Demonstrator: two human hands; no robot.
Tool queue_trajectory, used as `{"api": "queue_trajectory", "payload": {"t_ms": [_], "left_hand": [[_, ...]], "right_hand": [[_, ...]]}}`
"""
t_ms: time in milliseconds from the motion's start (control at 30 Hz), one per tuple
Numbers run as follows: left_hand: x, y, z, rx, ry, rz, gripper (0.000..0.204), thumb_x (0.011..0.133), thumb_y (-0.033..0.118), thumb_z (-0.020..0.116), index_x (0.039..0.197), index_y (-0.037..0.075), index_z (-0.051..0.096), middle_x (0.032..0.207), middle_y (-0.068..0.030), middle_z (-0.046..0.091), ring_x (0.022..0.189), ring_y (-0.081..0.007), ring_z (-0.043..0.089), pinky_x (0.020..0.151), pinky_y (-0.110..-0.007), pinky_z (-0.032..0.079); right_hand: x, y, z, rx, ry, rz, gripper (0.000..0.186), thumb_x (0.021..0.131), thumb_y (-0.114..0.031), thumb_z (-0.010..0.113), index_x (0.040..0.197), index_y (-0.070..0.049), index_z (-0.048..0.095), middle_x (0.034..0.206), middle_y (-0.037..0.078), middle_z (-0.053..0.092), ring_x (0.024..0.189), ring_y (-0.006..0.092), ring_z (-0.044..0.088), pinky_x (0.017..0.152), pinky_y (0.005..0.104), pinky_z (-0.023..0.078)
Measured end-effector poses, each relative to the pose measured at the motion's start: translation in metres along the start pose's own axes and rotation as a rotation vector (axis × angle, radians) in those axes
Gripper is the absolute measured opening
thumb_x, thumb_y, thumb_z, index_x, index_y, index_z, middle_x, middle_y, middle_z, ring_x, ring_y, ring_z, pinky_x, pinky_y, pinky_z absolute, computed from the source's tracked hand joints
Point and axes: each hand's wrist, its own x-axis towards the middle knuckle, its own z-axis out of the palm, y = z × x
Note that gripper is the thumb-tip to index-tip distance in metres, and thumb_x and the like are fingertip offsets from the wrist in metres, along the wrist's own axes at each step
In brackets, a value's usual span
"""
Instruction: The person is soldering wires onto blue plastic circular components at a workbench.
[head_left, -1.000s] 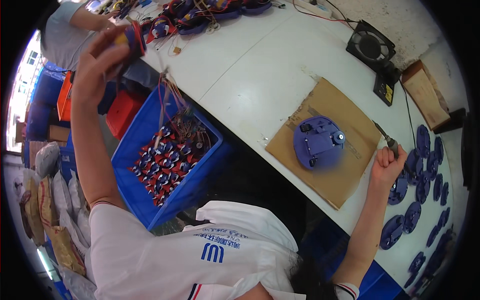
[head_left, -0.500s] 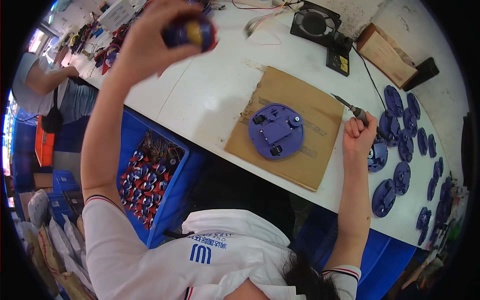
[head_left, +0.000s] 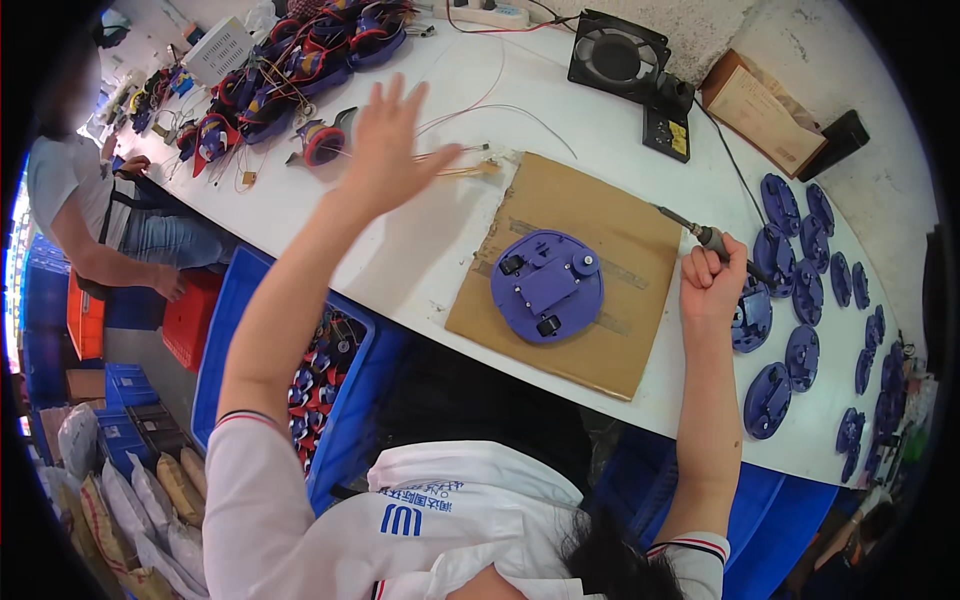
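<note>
Item, nearest me at six o'clock: a white shirt with blue print, both forearms running up from it. At eight o'clock, below the bench (head_left: 420, 250) edge, I log a blue crate (head_left: 352, 420) of red-and-blue parts. At the centre, a brown cardboard sheet (head_left: 610, 330) lies on the white bench and carries a round blue disc assembly (head_left: 546, 286) with small black pieces on it. At three o'clock my right hand (head_left: 712, 282) is a closed fist gripping a soldering iron (head_left: 708, 238), its tip pointing toward ten o'clock over the cardboard's edge, clear of the disc. Just beyond the fist, from two to four o'clock, rows of blue discs (head_left: 805, 300) lie on the bench. At eleven o'clock my left hand (head_left: 392, 150) is raised over the bench, fingers (head_left: 395, 95) spread wide, holding nothing; a red-and-blue part with wires (head_left: 322, 142) lies just beside it, thin wires (head_left: 470, 160) under the palm side. Farther, at twelve to one o'clock: a black fan (head_left: 618, 55) and a brown box (head_left: 765, 105). At ten o'clock, a row of red-and-blue assemblies (head_left: 290, 65), and another person (head_left: 80, 200) seated at the bench's far end.
</note>
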Motion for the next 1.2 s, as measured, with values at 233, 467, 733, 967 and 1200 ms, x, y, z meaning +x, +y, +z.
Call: {"api": "queue_trajectory", "payload": {"t_ms": [233, 467, 733, 967, 1200], "left_hand": [[-0.008, 0.015, 0.022, -0.153, -0.454, -0.071, 0.083, 0.096, 0.055, 0.045, 0.15, -0.004, 0.022, 0.158, -0.0212, 0.02, 0.148, -0.0351, 0.014, 0.118, -0.053, 0.013], [-0.049, 0.042, -0.01, -0.126, -0.073, 0.104, 0.049, 0.09, 0.024, 0.061, 0.133, 0.002, 0.05, 0.142, -0.0199, 0.043, 0.135, -0.0344, 0.037, 0.108, -0.047, 0.034], [0.038, 0.094, 0.033, -0.401, 0.064, 0.252, 0.018, 0.078, 0.004, 0.07, 0.095, 0.006, 0.069, 0.097, -0.0105, 0.065, 0.098, -0.0315, 0.058, 0.083, -0.039, 0.049], [0.077, 0.103, 0.055, -0.481, -0.55, 0.202, 0.018, 0.084, 0.02, 0.067, 0.091, 0.003, 0.068, 0.091, -0.0135, 0.066, 0.092, -0.0291, 0.061, 0.08, -0.038, 0.05], [0.124, 0.109, 0.054, -0.292, -1.049, 0.308, 0.025, 0.085, 0.025, 0.064, 0.092, 0.001, 0.068, 0.093, -0.0139, 0.069, 0.086, -0.0278, 0.065, 0.078, -0.038, 0.051]], "right_hand": [[-0.003, -0.004, 0.001, -0.013, 0.018, 0.001, 0.02, 0.092, -0.019, 0.052, 0.082, -0.002, 0.056, 0.051, -0.006, 0.034, 0.04, 0.0055, 0.026, 0.038, 0.0222, 0.02], [-0.01, 0.005, 0.005, -0.017, -0.023, 0.056, 0.019, 0.091, -0.02, 0.053, 0.086, -0.002, 0.058, 0.053, -0.005, 0.034, 0.041, 0.0062, 0.026, 0.038, 0.0232, 0.021], [-0.016, 0.002, 0.009, -0.04, -0.018, 0.034, 0.021, 0.091, -0.02, 0.054, 0.087, -0.001, 0.06, 0.053, -0.004, 0.034, 0.041, 0.0065, 0.026, 0.039, 0.0239, 0.021], [-0.013, 0.001, 0.003, -0.041, -0.005, 0.055, 0.022, 0.092, -0.021, 0.053, 0.087, -0.001, 0.061, 0.053, -0.004, 0.035, 0.04, 0.007, 0.027, 0.039, 0.0243, 0.021], [-0.01, 0.001, 0.001, -0.044, -0.014, 0.066, 0.023, 0.092, -0.021, 0.052, 0.088, -0.001, 0.062, 0.052, -0.004, 0.035, 0.04, 0.0068, 0.027, 0.039, 0.024, 0.021]]}}
